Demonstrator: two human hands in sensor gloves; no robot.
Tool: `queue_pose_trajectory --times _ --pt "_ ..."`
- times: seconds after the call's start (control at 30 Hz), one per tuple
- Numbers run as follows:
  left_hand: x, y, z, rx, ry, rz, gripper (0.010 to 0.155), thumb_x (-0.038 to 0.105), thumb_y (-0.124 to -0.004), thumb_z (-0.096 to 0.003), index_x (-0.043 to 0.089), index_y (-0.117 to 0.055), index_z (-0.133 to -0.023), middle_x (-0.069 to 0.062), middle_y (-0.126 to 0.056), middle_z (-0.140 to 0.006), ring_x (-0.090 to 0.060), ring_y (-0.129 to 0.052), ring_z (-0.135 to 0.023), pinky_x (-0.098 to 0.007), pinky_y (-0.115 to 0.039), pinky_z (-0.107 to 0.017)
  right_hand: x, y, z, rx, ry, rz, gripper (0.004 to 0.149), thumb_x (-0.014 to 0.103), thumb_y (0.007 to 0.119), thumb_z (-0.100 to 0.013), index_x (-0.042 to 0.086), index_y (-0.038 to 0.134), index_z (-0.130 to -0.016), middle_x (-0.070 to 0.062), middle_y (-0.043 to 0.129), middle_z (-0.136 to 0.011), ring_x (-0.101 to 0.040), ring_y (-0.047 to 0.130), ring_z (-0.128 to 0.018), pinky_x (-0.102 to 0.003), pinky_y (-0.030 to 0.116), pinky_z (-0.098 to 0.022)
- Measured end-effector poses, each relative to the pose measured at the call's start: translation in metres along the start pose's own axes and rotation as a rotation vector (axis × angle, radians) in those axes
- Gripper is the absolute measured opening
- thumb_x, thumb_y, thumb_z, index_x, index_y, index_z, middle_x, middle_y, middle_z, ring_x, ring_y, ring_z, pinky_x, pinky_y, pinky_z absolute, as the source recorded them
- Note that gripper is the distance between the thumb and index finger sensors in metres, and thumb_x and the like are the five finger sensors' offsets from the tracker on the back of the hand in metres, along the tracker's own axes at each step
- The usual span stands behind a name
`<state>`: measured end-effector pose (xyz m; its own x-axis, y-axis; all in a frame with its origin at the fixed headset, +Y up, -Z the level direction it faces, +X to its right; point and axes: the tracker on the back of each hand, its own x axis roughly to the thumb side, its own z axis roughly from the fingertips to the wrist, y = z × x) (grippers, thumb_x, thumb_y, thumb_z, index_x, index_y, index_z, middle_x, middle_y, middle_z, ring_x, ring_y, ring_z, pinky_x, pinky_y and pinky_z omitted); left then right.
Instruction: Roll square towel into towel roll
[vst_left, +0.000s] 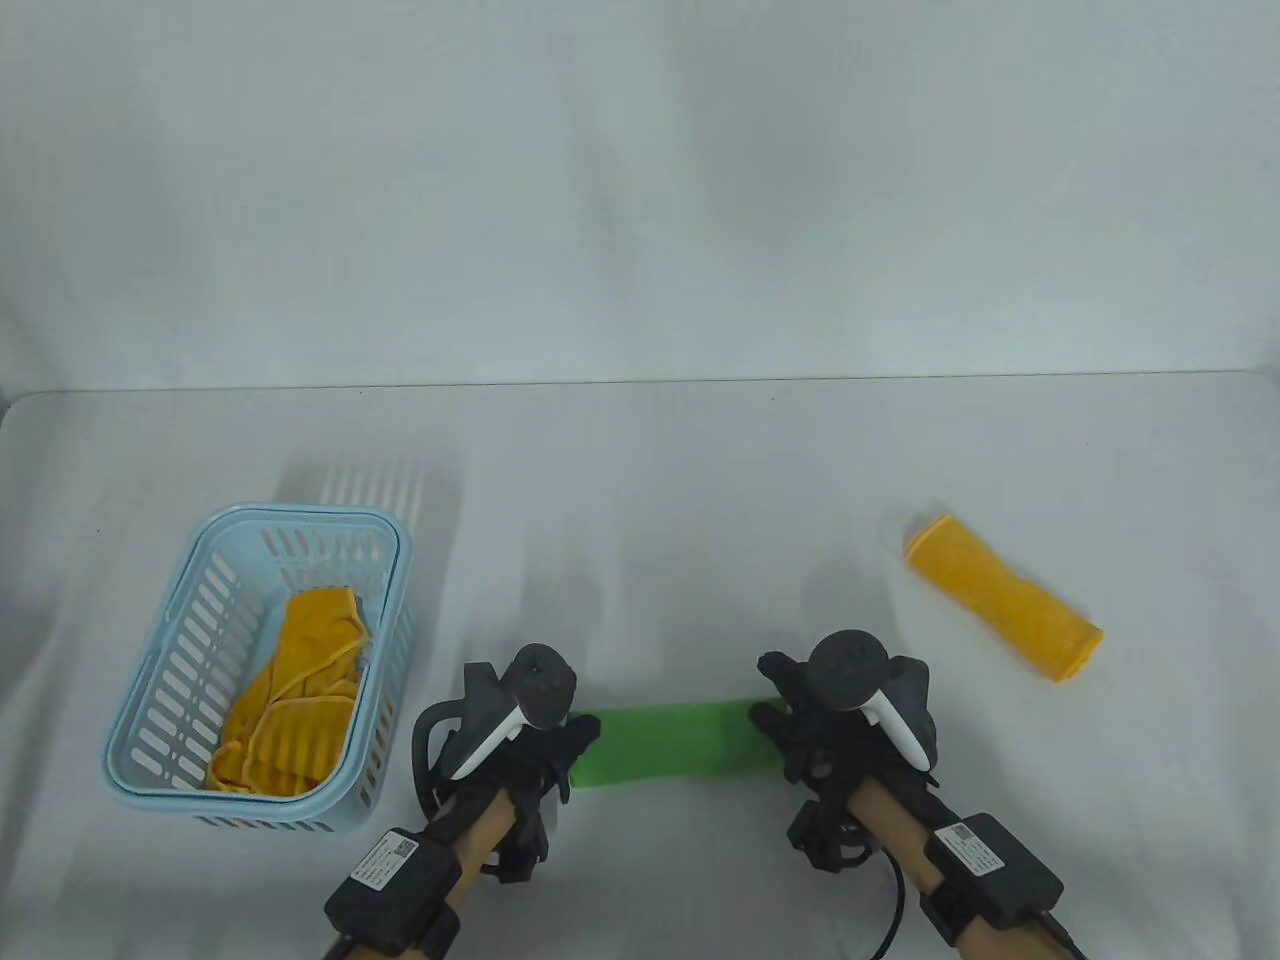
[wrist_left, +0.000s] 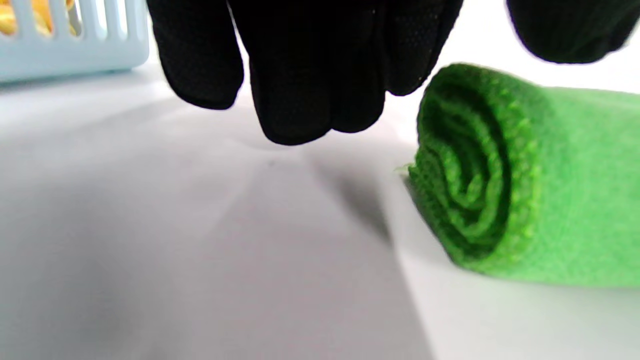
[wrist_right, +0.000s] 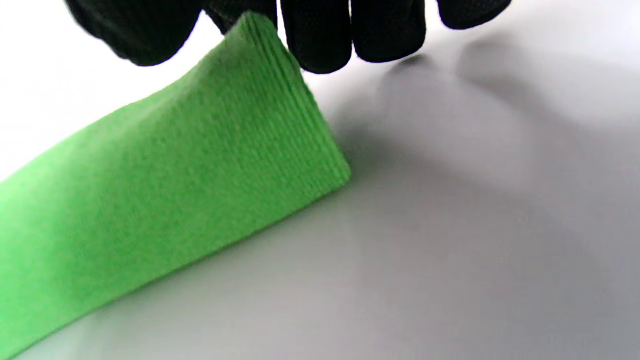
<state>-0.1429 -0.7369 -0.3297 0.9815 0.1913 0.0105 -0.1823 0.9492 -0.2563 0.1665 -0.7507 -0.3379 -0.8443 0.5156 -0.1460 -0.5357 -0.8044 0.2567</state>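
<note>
A green towel roll (vst_left: 675, 745) lies across the table near its front edge, between my two hands. Its left end shows a tight spiral (wrist_left: 467, 175) in the left wrist view. My left hand (vst_left: 560, 745) hovers at that end; its fingers (wrist_left: 295, 85) hang just left of the roll without touching it, and the thumb is above the roll. My right hand (vst_left: 785, 725) straddles the right end (wrist_right: 305, 125), with the thumb over the roll and straight fingers (wrist_right: 320, 40) touching the end face. Neither hand visibly grips the cloth.
A light blue basket (vst_left: 180, 610) at the left holds crumpled yellow towels (vst_left: 290, 690). A finished yellow towel roll (vst_left: 1005, 600) lies at the right. The table's back edge (vst_left: 640, 382) meets a grey backdrop.
</note>
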Motion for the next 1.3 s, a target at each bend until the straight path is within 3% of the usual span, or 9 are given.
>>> queue_pose_trajectory --times 0.4,0.7,1.0,1.3 --pt "0.012 0.028 0.024 0.160 -0.106 -0.005 0.082 0.069 -0.070 -0.0321 0.033 -0.057 -0.105 0.003 -0.070 -0.107 -0.028 -0.081 -0.095 -0.055 -0.067 -0.072 0.024 -0.010 0.020 -0.061 -0.161 0.080 0.073 0.055 0.076 -0.032 0.039 0.047 -0.097 0.007 0.054 -0.106 -0.030 0.052 -0.102 -0.060 0.045 -0.073" --pt "0.009 0.058 0.043 0.303 -0.135 0.066 0.082 0.069 -0.070 -0.0326 0.032 -0.057 -0.105 0.003 -0.069 -0.108 -0.029 -0.080 -0.096 -0.055 -0.066 -0.072 0.068 0.015 0.041 -0.027 -0.346 0.277 0.074 0.054 0.076 -0.032 0.039 0.044 -0.097 0.008 0.049 -0.107 -0.029 0.046 -0.105 -0.061 0.043 -0.074" --pt "0.005 0.063 0.046 0.299 -0.147 0.083 0.082 0.067 -0.070 -0.0331 0.031 -0.057 -0.105 0.002 -0.069 -0.107 -0.029 -0.080 -0.096 -0.056 -0.067 -0.071 0.090 0.063 0.014 0.178 -0.249 0.587 0.087 0.061 0.075 -0.029 0.037 0.031 -0.100 0.010 0.033 -0.112 -0.029 0.031 -0.109 -0.063 0.032 -0.076" --pt "0.006 0.062 0.044 0.297 -0.166 0.089 0.081 0.067 -0.070 -0.0335 0.031 -0.057 -0.105 0.002 -0.070 -0.107 -0.030 -0.081 -0.095 -0.056 -0.067 -0.071 0.104 0.074 0.001 0.141 -0.208 0.684 0.081 0.053 0.082 -0.027 0.030 0.047 -0.096 0.003 0.052 -0.102 -0.030 0.051 -0.099 -0.060 0.042 -0.075"
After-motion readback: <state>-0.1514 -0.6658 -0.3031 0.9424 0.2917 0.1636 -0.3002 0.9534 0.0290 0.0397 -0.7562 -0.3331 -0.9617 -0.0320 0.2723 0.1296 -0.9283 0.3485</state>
